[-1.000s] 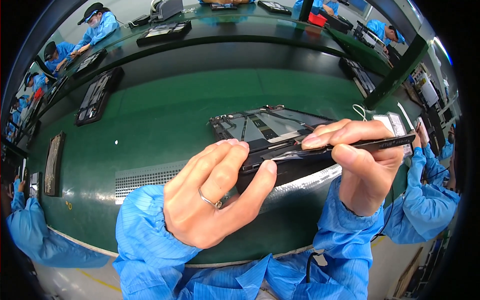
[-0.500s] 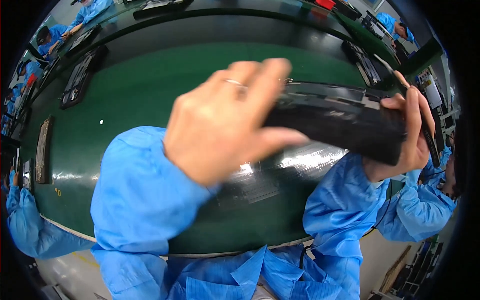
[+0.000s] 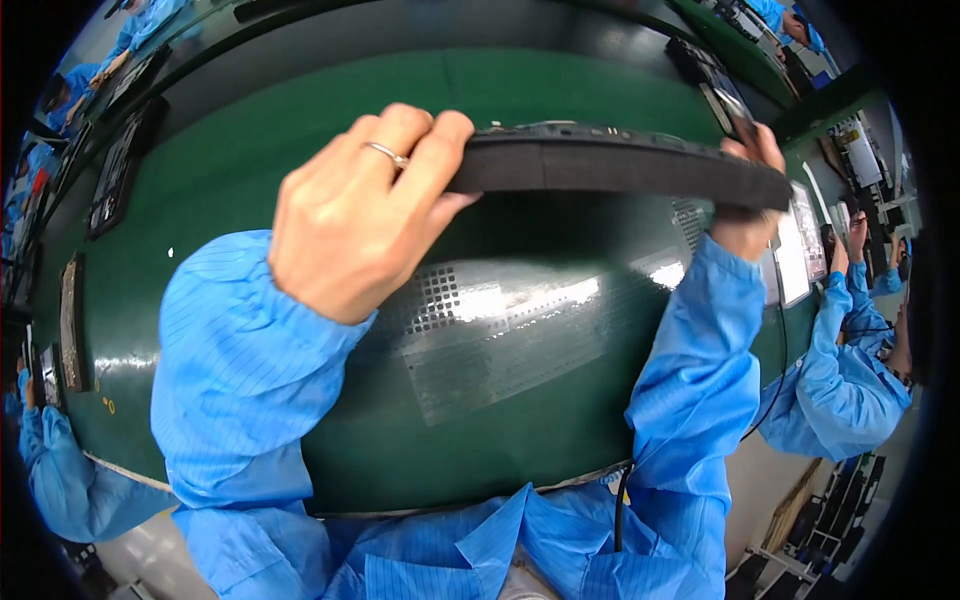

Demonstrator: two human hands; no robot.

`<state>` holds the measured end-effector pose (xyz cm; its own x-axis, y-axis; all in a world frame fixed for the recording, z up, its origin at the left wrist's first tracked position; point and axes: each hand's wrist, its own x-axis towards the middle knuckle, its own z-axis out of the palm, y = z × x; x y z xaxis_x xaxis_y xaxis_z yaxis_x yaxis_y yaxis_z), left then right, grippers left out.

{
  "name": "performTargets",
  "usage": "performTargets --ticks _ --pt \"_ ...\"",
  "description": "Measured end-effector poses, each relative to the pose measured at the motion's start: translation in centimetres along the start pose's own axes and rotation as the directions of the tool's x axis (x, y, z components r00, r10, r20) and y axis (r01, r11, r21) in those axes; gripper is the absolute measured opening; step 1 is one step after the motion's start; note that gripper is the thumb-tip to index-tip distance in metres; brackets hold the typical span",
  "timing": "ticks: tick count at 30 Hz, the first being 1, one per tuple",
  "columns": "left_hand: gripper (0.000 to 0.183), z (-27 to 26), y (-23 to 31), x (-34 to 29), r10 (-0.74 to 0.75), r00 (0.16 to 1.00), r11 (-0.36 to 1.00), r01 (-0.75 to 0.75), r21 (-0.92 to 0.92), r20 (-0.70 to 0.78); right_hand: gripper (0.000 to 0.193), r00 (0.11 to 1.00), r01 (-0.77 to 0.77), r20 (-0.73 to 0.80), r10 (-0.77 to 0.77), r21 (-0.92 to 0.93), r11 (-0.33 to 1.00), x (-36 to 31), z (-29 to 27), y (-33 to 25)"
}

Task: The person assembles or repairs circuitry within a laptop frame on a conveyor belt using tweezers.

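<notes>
A flat black laptop-like casing (image 3: 610,168) is held up above the green bench, its long dark edge toward me. Small parts show along its top rim. My left hand (image 3: 350,215), with a ring on one finger, is closed round the left end, thumb below and fingers over the top. At the right end my right hand (image 3: 748,232) grips it from beneath and behind; the casing hides part of that hand. Under the casing, a clear plastic sheet (image 3: 500,365) with a grid of small dark squares lies on the bench top (image 3: 480,455).
A long narrow brownish strip (image 3: 72,320) lies at the left. Dark open casings stand at the far left (image 3: 125,165) and far right (image 3: 705,75). Beside my right forearm is a white panel (image 3: 797,250). A co-worker's blue sleeve (image 3: 840,370) is close on the right.
My left hand has moved left and closed on the casing's end. The casing has shifted left and up and levelled out, uncovering more of the clear sheet.
</notes>
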<state>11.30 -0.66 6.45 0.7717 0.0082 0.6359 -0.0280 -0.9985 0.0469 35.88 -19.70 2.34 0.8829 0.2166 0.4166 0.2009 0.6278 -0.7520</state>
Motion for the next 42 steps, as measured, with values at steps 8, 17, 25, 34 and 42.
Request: performTargets --ticks 8,17,25,34,42 --pt "0.042 -1.4 0.7 -1.2 -0.013 0.997 1.000 0.013 -0.001 0.077 0.029 0.946 -0.291 0.070 0.316 -0.241 0.926 2.8 0.0 1.9" --pt "0.057 1.6 2.1 -7.4 0.148 0.984 0.986 -0.139 -0.089 0.097 0.025 0.671 -0.012 0.711 0.209 -0.272 0.962 -10.3 5.9 -6.3" --pt "0.044 3.5 2.5 -10.1 0.118 0.991 0.991 -0.122 -0.056 -0.070 0.010 0.619 -0.533 0.346 0.705 -0.474 0.701 -19.7 9.2 -2.3" --pt "0.018 4.8 3.4 -8.9 0.069 0.974 0.995 -0.081 -0.049 -0.214 0.007 0.702 -0.384 0.352 0.619 -0.545 0.745 -18.9 8.3 -2.3" --pt "0.017 3.0 3.7 -7.2 0.195 0.979 0.975 -0.200 0.093 0.058 0.007 0.704 -0.401 0.331 0.629 -0.545 0.736 -18.3 7.9 -2.4"
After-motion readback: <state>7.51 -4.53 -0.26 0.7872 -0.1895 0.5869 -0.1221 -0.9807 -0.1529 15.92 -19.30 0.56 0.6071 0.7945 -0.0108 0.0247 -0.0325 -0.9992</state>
